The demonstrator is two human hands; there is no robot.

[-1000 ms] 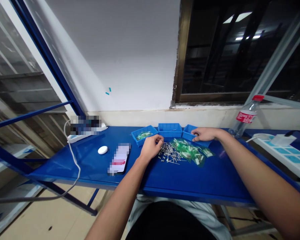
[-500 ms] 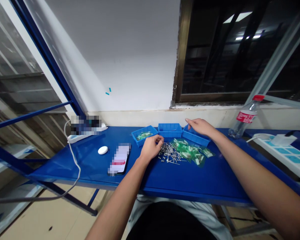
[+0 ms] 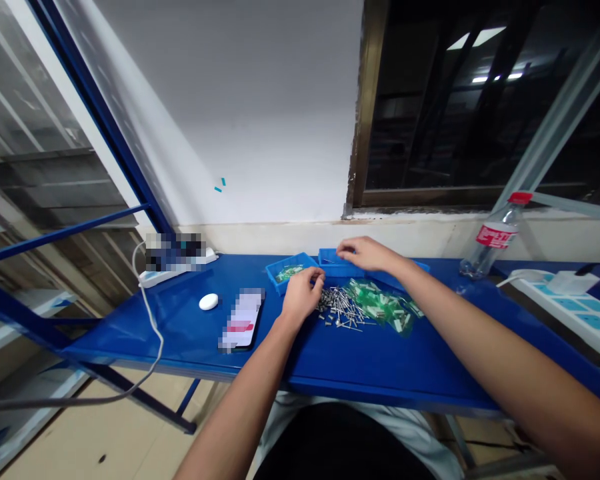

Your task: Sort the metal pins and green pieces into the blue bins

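Observation:
My left hand (image 3: 303,291) is closed at the left edge of a pile of metal screws or rivets (image 3: 341,308); what its fingers hold, if anything, is too small to name. Over the middle blue bin (image 3: 343,270) hovers my right hand (image 3: 363,253), fingers pinched together, their contents hidden. The left blue bin (image 3: 279,283) holds small green and white packets. A right blue bin (image 3: 420,267) is mostly covered by my right forearm. Green plastic packets with white pieces (image 3: 385,307) lie beside the metal pile.
On the blue table (image 3: 380,367) are a phone (image 3: 245,320) and a white oval object (image 3: 209,302) at left. A bottle with a red cap (image 3: 495,237) and a power strip (image 3: 575,307) are at right. Another strip (image 3: 177,268) sits at back left.
My right hand has moved left from the right bin to above the middle bin. My left hand has stayed nearly in place beside the metal pile.

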